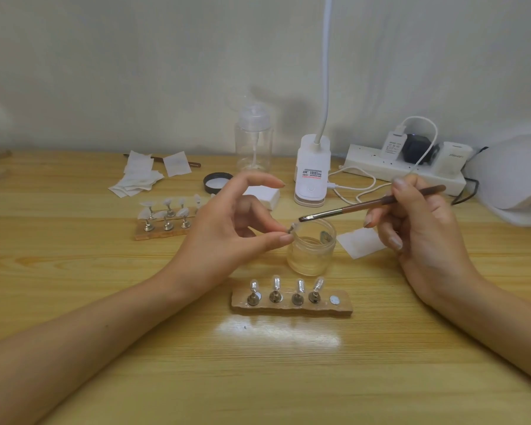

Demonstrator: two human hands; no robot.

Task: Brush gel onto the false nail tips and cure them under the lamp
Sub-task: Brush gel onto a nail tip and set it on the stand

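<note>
Your left hand (227,228) pinches the nail tip (292,227), other fingers spread | your right hand (420,228) grips the brush (365,207) | stroke thin, above the jar (311,253).

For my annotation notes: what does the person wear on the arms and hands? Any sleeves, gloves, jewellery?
Nothing visible. Both forearms are bare to the frame edge, without sleeves. The left hand and the right hand carry no gloves, rings, watch or bracelet. The fingernails look rounded, without bright polish.
</note>
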